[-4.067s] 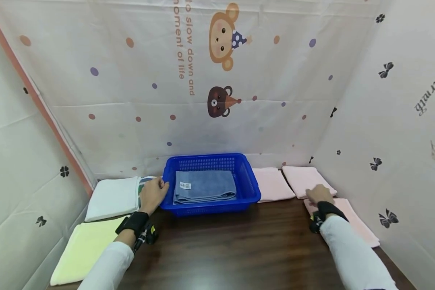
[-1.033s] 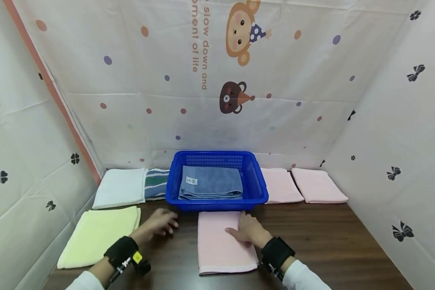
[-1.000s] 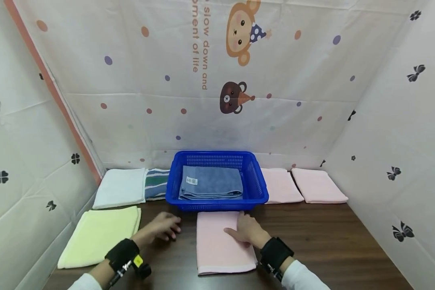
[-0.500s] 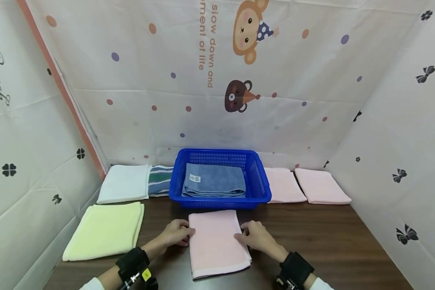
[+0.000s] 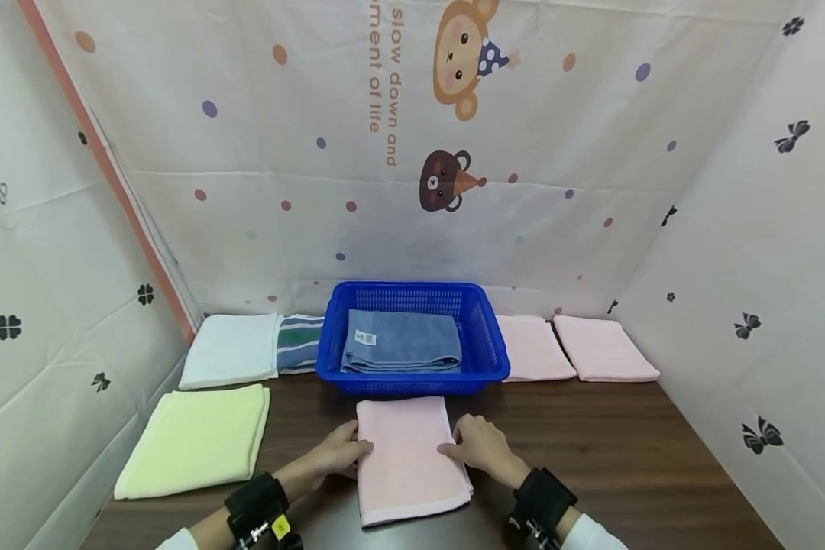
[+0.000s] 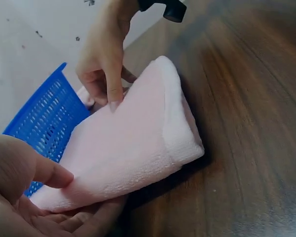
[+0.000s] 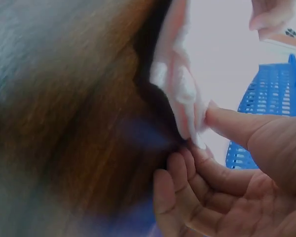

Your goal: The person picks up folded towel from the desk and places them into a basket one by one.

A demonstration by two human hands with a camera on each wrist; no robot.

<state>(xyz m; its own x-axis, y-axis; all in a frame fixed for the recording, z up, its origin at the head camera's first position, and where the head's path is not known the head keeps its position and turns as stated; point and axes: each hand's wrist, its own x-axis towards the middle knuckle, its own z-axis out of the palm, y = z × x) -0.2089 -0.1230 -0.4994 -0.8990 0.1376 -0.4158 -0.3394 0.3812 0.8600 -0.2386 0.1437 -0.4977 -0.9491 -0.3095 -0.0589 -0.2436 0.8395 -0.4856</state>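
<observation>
A folded pink towel point(image 5: 412, 462) lies in front of the basket, its near edge bordered in white. My left hand point(image 5: 338, 451) pinches its left side, thumb on top and fingers underneath, as the left wrist view shows. On the opposite side my right hand point(image 5: 483, 447) pinches the layered edge between thumb and forefinger; its other fingers curl below in the right wrist view. Just behind stands a blue plastic basket point(image 5: 412, 384), with a folded blue towel point(image 5: 404, 341) bearing a white label inside it.
A yellow towel point(image 5: 195, 443) lies at the left, with a white towel point(image 5: 230, 351) and a striped towel point(image 5: 299, 344) behind it. Right of the basket are two folded pink towels, one nearer point(image 5: 532, 349) and one farther point(image 5: 603, 349). A printed cloth wall point(image 5: 385, 237) encloses the table.
The pink towel came from the right-hand group to the middle, in front of the basket. My left hand moved right onto its left edge; my right hand shifted to grip its right edge.
</observation>
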